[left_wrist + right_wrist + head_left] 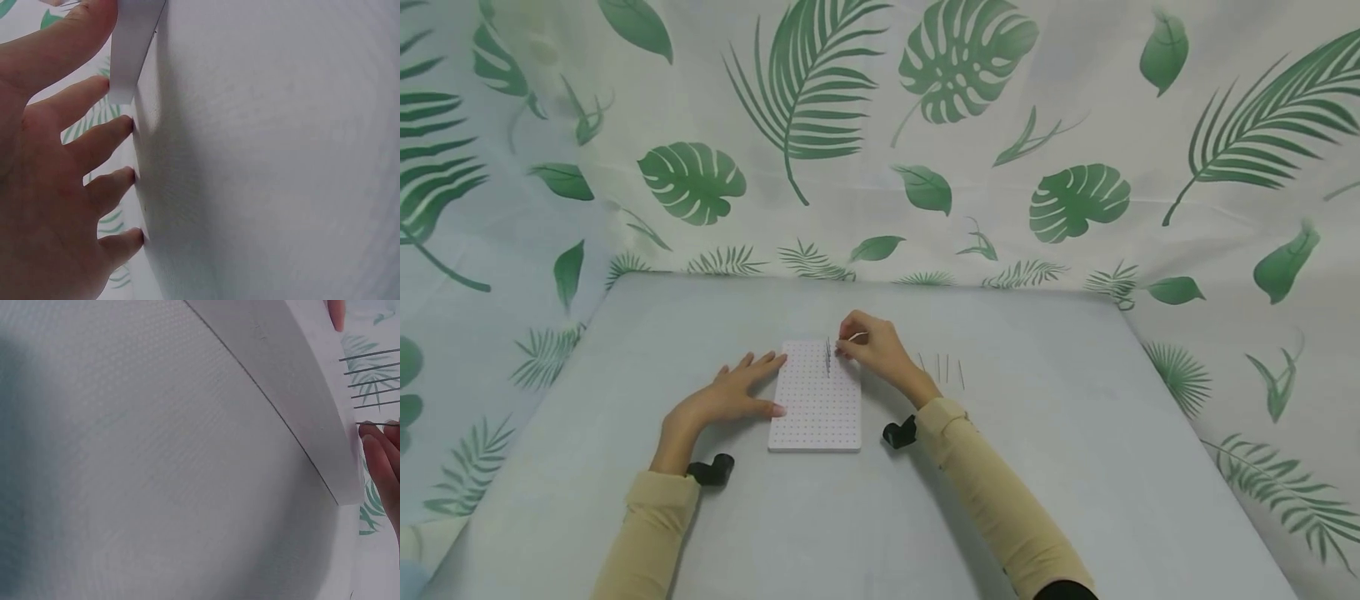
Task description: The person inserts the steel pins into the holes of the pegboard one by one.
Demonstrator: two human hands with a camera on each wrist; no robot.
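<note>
The left hand [730, 395] is spread, left of the middle; the right hand [878, 350] pinches just below the middle

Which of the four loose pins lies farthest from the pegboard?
The rightmost pin; the other three lie between it and the white pegboard.

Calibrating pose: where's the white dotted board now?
In the head view, the dotted board lies on the table, just left of centre, with the left hand at its left edge and the right hand near its far right corner.
</note>
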